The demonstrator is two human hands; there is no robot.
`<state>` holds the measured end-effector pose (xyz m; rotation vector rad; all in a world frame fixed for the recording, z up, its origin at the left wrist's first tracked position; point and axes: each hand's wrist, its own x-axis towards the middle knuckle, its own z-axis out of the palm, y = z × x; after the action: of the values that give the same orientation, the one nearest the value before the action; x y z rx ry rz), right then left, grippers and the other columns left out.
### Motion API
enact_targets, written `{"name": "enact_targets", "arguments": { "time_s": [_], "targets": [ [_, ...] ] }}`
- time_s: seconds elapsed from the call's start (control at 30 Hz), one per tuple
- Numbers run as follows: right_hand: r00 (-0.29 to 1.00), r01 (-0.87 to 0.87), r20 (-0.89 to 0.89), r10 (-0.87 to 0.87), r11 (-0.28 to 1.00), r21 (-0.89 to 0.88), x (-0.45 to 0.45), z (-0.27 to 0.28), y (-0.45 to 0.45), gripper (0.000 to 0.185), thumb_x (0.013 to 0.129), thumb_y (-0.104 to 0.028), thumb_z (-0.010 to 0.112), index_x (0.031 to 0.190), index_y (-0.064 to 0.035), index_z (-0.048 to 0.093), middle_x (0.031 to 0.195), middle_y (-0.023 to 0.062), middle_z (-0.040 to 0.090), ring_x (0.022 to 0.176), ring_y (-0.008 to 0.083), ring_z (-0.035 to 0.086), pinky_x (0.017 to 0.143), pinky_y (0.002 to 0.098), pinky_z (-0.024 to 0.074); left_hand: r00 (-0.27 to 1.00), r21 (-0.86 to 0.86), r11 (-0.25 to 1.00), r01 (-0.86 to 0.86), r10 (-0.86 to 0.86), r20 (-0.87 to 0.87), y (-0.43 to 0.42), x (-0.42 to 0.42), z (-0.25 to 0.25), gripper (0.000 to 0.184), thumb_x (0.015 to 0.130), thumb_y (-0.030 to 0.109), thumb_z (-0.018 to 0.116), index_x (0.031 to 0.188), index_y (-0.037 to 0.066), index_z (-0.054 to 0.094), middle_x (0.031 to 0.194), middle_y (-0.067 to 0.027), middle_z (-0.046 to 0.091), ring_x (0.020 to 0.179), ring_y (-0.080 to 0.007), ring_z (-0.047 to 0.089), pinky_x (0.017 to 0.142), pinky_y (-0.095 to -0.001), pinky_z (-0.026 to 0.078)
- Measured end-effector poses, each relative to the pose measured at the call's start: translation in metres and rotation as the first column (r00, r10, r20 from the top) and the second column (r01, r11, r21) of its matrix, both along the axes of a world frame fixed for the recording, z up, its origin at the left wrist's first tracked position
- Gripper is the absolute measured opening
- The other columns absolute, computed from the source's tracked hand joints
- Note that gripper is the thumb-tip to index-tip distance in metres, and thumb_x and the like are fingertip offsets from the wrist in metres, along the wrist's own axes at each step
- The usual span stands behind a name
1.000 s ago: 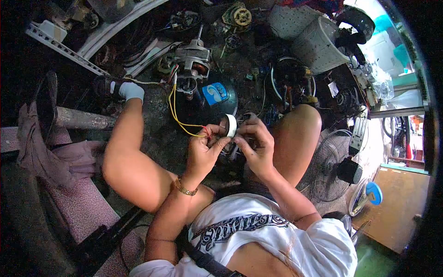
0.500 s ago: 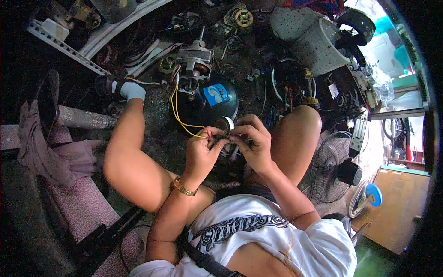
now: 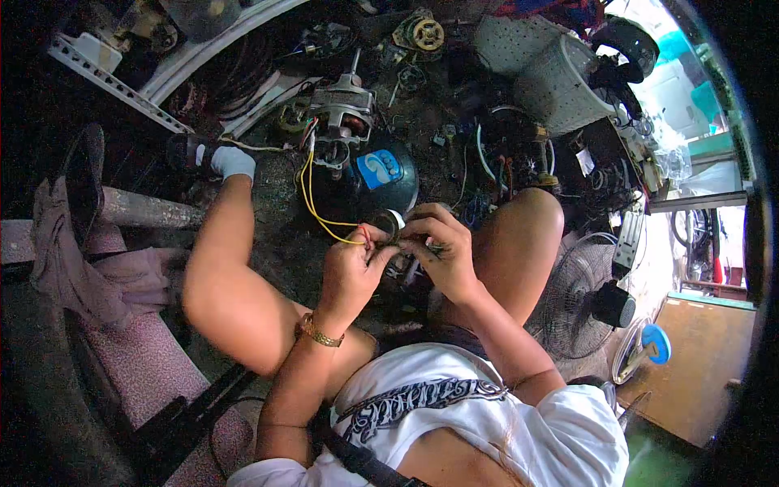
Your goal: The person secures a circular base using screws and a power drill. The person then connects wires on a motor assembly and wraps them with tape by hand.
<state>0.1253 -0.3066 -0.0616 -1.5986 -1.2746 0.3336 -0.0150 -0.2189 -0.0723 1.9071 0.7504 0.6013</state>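
Note:
Between my two hands is a small round part with a white rim (image 3: 396, 217), seen nearly edge-on and partly hidden by fingers. My left hand (image 3: 355, 258) is closed on it, with yellow wires (image 3: 308, 197) and a bit of red wire at the fingers. The yellow wires run up to a metal motor (image 3: 342, 109) with an upright shaft. My right hand (image 3: 442, 247) pinches at the same part, its fingertips touching those of my left hand. What exactly the fingertips hold is too small to tell. Behind the hands lies a dark round base with a blue label (image 3: 379, 169).
A perforated white basket (image 3: 568, 85) stands at the upper right. A fan with a wire grille (image 3: 572, 300) is beside my right knee. Another motor (image 3: 425, 33) and loose wires lie at the back. A metal rail (image 3: 122, 85) crosses the upper left, and a wooden panel (image 3: 690, 357) is at the right.
The white-rimmed part has turned, so less of its white side shows. My right fingers have moved in against my left fingertips. The basket and motor look unchanged.

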Motion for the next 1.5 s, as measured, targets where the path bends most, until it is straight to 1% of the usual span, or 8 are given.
{"name": "enact_targets", "arguments": {
  "time_s": [0.13, 0.2, 0.53, 0.6, 1.07, 1.2, 1.27, 1.5],
  "targets": [
    [0.997, 0.010, -0.071, -0.010, 1.000, 0.000, -0.002, -0.001, 0.000, 0.021, 0.066, 0.004, 0.073, 0.084, -0.0020, 0.064, 0.093, 0.0099, 0.061, 0.084, 0.0233, 0.061, 0.069, 0.0299, 0.0482, 1.000, -0.023, 1.000, -0.008, 0.009, 0.022, 0.000, 0.001, 0.002, 0.017, 0.080, 0.012, 0.070, 0.081, 0.000, 0.057, 0.059, -0.0093, 0.052, 0.048, -0.0173, 0.045, 0.048, -0.0302, 0.039],
    [0.993, 0.015, -0.115, -0.016, 1.000, -0.005, -0.001, -0.003, 0.001, 0.021, 0.066, 0.004, 0.073, 0.084, -0.0025, 0.064, 0.094, 0.0082, 0.061, 0.084, 0.0204, 0.059, 0.067, 0.0281, 0.0464, 0.999, -0.033, 0.999, -0.020, 0.021, 0.026, -0.001, 0.001, 0.003, 0.013, 0.079, 0.005, 0.069, 0.080, 0.003, 0.056, 0.058, 0.0023, 0.040, 0.054, -0.0078, 0.033, 0.049, -0.0237, 0.032],
    [0.991, -0.092, -0.101, 0.091, 0.996, -0.003, 0.006, -0.010, 0.006, 0.018, 0.069, 0.005, 0.071, 0.083, -0.0021, 0.061, 0.095, 0.0106, 0.059, 0.088, 0.0223, 0.059, 0.075, 0.0293, 0.0458, 1.000, -0.095, 0.995, -0.025, 0.024, -0.005, 0.001, 0.000, 0.001, 0.015, 0.080, 0.008, 0.069, 0.080, 0.003, 0.055, 0.060, 0.0031, 0.041, 0.056, -0.0066, 0.035, 0.050, -0.0232, 0.033],
    [0.989, -0.083, -0.124, 0.085, 0.996, 0.014, 0.005, -0.009, 0.006, 0.020, 0.068, 0.005, 0.071, 0.084, -0.0020, 0.061, 0.096, 0.0112, 0.059, 0.089, 0.0229, 0.059, 0.076, 0.0295, 0.0460, 0.999, -0.073, 0.997, -0.014, 0.017, 0.040, 0.001, 0.001, -0.002, 0.018, 0.082, 0.014, 0.069, 0.084, 0.002, 0.055, 0.055, -0.0052, 0.046, 0.047, -0.0129, 0.041, 0.046, -0.0286, 0.037],
    [0.992, -0.106, -0.070, 0.103, 0.994, -0.033, 0.010, -0.009, 0.004, 0.018, 0.069, 0.004, 0.071, 0.083, -0.0027, 0.061, 0.095, 0.0098, 0.059, 0.080, 0.0185, 0.058, 0.066, 0.0283, 0.0462, 1.000, -0.062, 0.998, 0.015, -0.015, 0.012, 0.002, 0.001, -0.002, 0.018, 0.082, 0.013, 0.068, 0.083, 0.001, 0.054, 0.058, -0.0088, 0.051, 0.047, -0.0182, 0.048, 0.047, -0.0302, 0.039],
    [0.985, -0.091, -0.147, 0.086, 0.995, -0.028, 0.007, -0.008, 0.004, 0.015, 0.071, 0.004, 0.069, 0.082, -0.0016, 0.061, 0.095, 0.0096, 0.058, 0.082, 0.0176, 0.057, 0.070, 0.0270, 0.0456, 1.000, -0.074, 0.997, 0.011, -0.010, 0.014, 0.002, 0.002, 0.000, 0.018, 0.082, 0.014, 0.068, 0.083, 0.001, 0.054, 0.058, -0.0095, 0.051, 0.047, -0.0206, 0.048, 0.047, -0.0313, 0.039],
    [0.952, -0.040, -0.305, 0.036, 0.999, -0.008, 0.005, -0.013, 0.005, 0.015, 0.070, 0.001, 0.072, 0.082, -0.0005, 0.063, 0.094, 0.0119, 0.059, 0.088, 0.0235, 0.060, 0.076, 0.0318, 0.0481, 1.000, -0.073, 0.997, 0.015, -0.015, -0.001, 0.002, 0.002, -0.002, 0.018, 0.082, 0.014, 0.068, 0.083, 0.001, 0.054, 0.058, -0.0097, 0.051, 0.047, -0.0210, 0.049, 0.047, -0.0317, 0.040],
    [0.977, -0.040, -0.211, 0.038, 0.999, -0.005, 0.004, -0.015, 0.006, 0.013, 0.071, 0.002, 0.070, 0.081, 0.0000, 0.062, 0.091, 0.0120, 0.059, 0.086, 0.0235, 0.060, 0.075, 0.0312, 0.0476, 1.000, -0.086, 0.996, 0.016, -0.017, -0.015, 0.002, 0.001, 0.001, 0.019, 0.083, 0.016, 0.067, 0.084, 0.001, 0.054, 0.060, -0.0109, 0.053, 0.051, -0.0233, 0.053, 0.049, -0.0327, 0.041]
  ]
}}
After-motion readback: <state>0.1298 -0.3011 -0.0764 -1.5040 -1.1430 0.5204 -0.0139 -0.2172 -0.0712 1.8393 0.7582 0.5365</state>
